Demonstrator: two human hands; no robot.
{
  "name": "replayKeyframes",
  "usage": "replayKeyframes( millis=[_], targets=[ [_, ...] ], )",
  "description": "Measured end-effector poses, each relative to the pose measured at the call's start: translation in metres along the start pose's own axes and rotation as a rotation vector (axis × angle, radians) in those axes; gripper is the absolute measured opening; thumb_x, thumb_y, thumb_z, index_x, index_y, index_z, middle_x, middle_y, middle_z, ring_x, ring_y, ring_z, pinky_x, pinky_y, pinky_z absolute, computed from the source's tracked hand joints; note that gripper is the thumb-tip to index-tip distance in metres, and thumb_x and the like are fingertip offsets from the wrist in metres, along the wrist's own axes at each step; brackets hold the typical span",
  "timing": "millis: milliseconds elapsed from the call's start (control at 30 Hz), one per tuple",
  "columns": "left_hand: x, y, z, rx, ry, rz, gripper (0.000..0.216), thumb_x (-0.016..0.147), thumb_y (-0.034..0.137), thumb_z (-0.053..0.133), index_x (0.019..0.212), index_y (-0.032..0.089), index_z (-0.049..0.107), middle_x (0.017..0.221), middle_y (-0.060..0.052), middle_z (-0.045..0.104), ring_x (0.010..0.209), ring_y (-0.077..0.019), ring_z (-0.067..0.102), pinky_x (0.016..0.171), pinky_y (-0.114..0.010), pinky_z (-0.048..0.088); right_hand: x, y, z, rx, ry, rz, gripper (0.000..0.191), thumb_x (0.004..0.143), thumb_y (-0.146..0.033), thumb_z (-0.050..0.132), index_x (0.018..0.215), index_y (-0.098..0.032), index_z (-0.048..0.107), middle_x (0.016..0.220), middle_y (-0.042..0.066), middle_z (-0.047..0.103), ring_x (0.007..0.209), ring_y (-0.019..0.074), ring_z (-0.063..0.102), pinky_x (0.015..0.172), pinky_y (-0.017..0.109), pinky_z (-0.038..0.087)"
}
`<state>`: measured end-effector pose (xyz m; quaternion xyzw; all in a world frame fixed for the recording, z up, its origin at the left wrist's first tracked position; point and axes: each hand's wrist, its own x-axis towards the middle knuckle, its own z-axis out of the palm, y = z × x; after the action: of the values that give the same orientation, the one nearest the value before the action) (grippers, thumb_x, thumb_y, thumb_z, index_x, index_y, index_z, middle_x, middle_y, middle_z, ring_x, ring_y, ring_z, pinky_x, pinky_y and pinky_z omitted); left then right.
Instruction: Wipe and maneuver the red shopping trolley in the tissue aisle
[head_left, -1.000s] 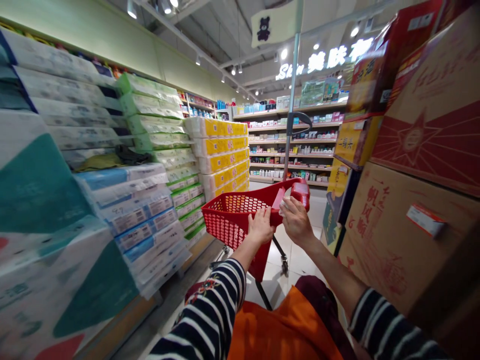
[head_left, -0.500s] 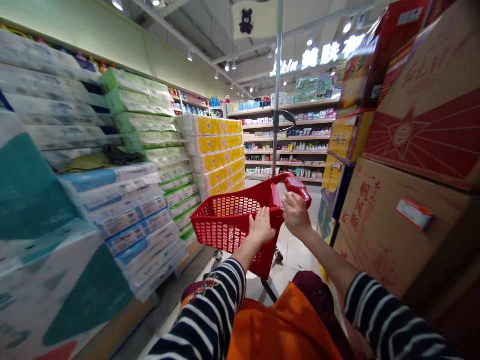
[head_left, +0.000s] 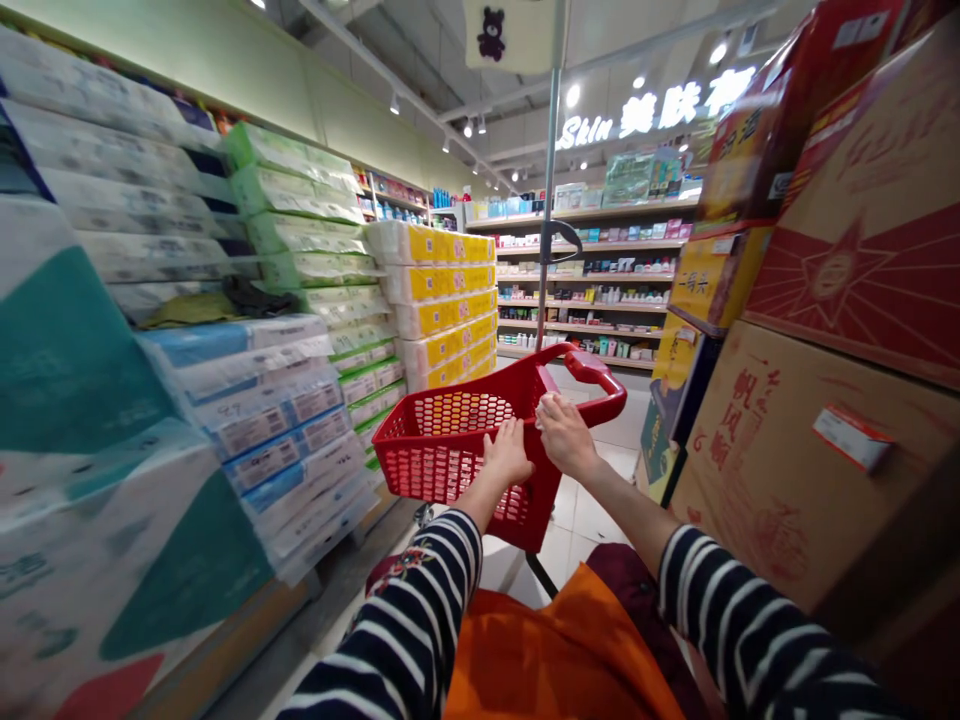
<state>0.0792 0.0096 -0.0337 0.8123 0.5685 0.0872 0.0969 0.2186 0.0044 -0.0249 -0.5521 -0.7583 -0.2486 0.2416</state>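
A red plastic shopping cart with perforated basket walls stands in front of me, its handle to the right. Over its near rim, my left hand grips the edge, fingers on top and thumb on the outer side. My right hand is closed on a crumpled white tissue, which it presses to the cart's rim near the handle. Most of the tissue is hidden by the fingers. A grey pole with a bear-printed flag rises behind the handle.
Packs of tissue paper are piled along the left, with yellow-and-white packs farther back. Cardboard boxes are stacked close on the right. Shelves of small goods line the back. White floor tiles show beside the cart.
My right hand has moved left, from beside the handle to the rim near my left hand. My left hand has shifted slightly left on the rim. The cart has turned a little.
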Motion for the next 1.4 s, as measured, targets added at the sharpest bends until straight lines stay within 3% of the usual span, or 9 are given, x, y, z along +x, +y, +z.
replayKeyframes(
  millis=[133, 333, 467, 600, 833, 933, 1133, 1300, 1400],
  targets=[
    [0.0, -0.009, 0.002, -0.029, -0.005, 0.021, 0.086, 0.068, 0.03, 0.051, 0.143, 0.018, 0.01, 0.154, -0.006, 0.005, 0.14, -0.0209, 0.005, 0.111, -0.053, 0.01, 0.008, 0.009, -0.001, -0.038, -0.033, 0.077, 0.036, 0.082, -0.016, 0.042, 0.113, -0.015, 0.061, 0.129, 0.011, 0.053, 0.117, 0.0265, 0.043, 0.098, 0.038, 0.029],
    [-0.006, -0.056, 0.015, 0.02, 0.021, -0.265, 0.083, 0.07, 0.031, 0.053, 0.142, 0.018, 0.015, 0.153, -0.011, 0.007, 0.14, -0.0257, 0.003, 0.109, -0.056, 0.015, 0.016, 0.052, -0.003, -0.046, -0.058, 0.119, 0.035, 0.081, -0.016, 0.043, 0.109, -0.014, 0.063, 0.121, 0.011, 0.057, 0.106, 0.0239, 0.05, 0.092, 0.033, 0.031],
    [-0.011, -0.072, 0.021, 0.061, 0.002, -0.249, 0.087, 0.068, 0.031, 0.055, 0.143, 0.02, 0.012, 0.154, -0.009, 0.002, 0.14, -0.0259, -0.001, 0.108, -0.056, 0.016, 0.016, 0.056, 0.001, -0.032, -0.044, 0.153, 0.033, 0.08, -0.016, 0.043, 0.105, -0.011, 0.064, 0.117, 0.013, 0.058, 0.105, 0.024, 0.049, 0.093, 0.033, 0.031],
    [-0.012, -0.068, 0.019, 0.039, -0.025, -0.215, 0.089, 0.067, 0.034, 0.057, 0.143, 0.021, 0.012, 0.153, -0.011, 0.002, 0.14, -0.0259, -0.001, 0.108, -0.057, 0.016, 0.014, 0.04, 0.004, 0.01, -0.045, 0.125, 0.03, 0.081, -0.016, 0.042, 0.099, -0.012, 0.066, 0.113, 0.014, 0.058, 0.104, 0.0243, 0.048, 0.094, 0.035, 0.031],
    [-0.015, -0.067, 0.015, 0.028, -0.026, -0.169, 0.088, 0.066, 0.033, 0.056, 0.143, 0.02, 0.014, 0.153, -0.011, 0.003, 0.14, -0.0258, 0.001, 0.107, -0.057, 0.015, 0.007, -0.024, 0.032, 0.079, -0.084, -0.13, 0.034, 0.08, -0.012, 0.043, 0.108, -0.014, 0.062, 0.124, 0.012, 0.052, 0.119, 0.0238, 0.037, 0.101, 0.037, 0.028],
    [-0.018, -0.077, 0.018, 0.023, 0.009, -0.186, 0.084, 0.068, 0.032, 0.053, 0.142, 0.02, 0.016, 0.153, -0.01, 0.005, 0.14, -0.0246, 0.003, 0.108, -0.056, 0.015, 0.005, -0.018, 0.034, 0.052, -0.093, -0.14, 0.038, 0.081, -0.013, 0.041, 0.115, -0.013, 0.058, 0.13, 0.013, 0.048, 0.123, 0.0262, 0.034, 0.102, 0.041, 0.026],
    [-0.026, -0.094, 0.023, 0.023, 0.062, -0.248, 0.08, 0.069, 0.029, 0.052, 0.142, 0.019, 0.019, 0.153, -0.01, 0.007, 0.14, -0.025, 0.002, 0.109, -0.055, 0.013, 0.007, 0.015, 0.028, -0.084, -0.055, 0.029, 0.04, 0.081, -0.015, 0.043, 0.119, -0.011, 0.056, 0.134, 0.014, 0.046, 0.124, 0.0293, 0.034, 0.103, 0.043, 0.025],
    [-0.03, -0.096, 0.023, 0.029, 0.048, -0.188, 0.079, 0.07, 0.03, 0.051, 0.142, 0.019, 0.02, 0.153, -0.01, 0.007, 0.14, -0.0232, 0.004, 0.11, -0.052, 0.012, 0.006, -0.045, 0.049, 0.026, -0.115, -0.128, 0.039, 0.082, -0.015, 0.041, 0.118, -0.01, 0.057, 0.134, 0.013, 0.045, 0.126, 0.0284, 0.031, 0.104, 0.04, 0.025],
    [-0.035, -0.108, 0.023, 0.034, 0.081, -0.257, 0.078, 0.07, 0.029, 0.05, 0.142, 0.016, 0.02, 0.153, -0.011, 0.008, 0.14, -0.0233, 0.005, 0.11, -0.052, 0.013, 0.007, -0.071, 0.06, 0.068, -0.139, -0.195, 0.042, 0.083, -0.014, 0.039, 0.123, -0.012, 0.053, 0.138, 0.012, 0.042, 0.128, 0.0272, 0.029, 0.104, 0.04, 0.026]
  ],
)
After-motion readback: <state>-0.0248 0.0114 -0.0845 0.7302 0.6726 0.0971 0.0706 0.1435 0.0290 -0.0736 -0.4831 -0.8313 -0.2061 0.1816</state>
